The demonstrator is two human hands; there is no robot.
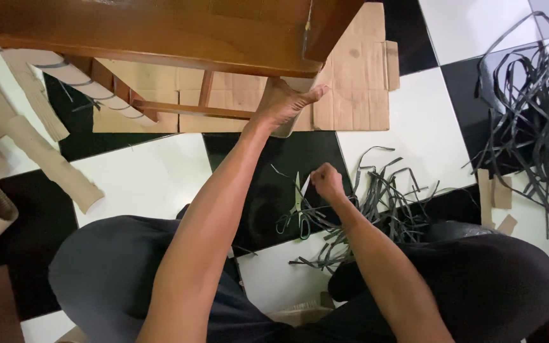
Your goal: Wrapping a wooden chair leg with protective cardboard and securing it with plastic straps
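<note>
You only get one view here, a head cam looking pretty much straight down past your arms at the checkered floor [154, 184]. It sits close over your lap, with the table [160, 32] edge cutting across the top.

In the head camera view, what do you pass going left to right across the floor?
Cardboard tubes → left hand on a table leg → right hand by the scissors → small pile of black strips → cardboard scraps → big tangle of black strips.
</note>
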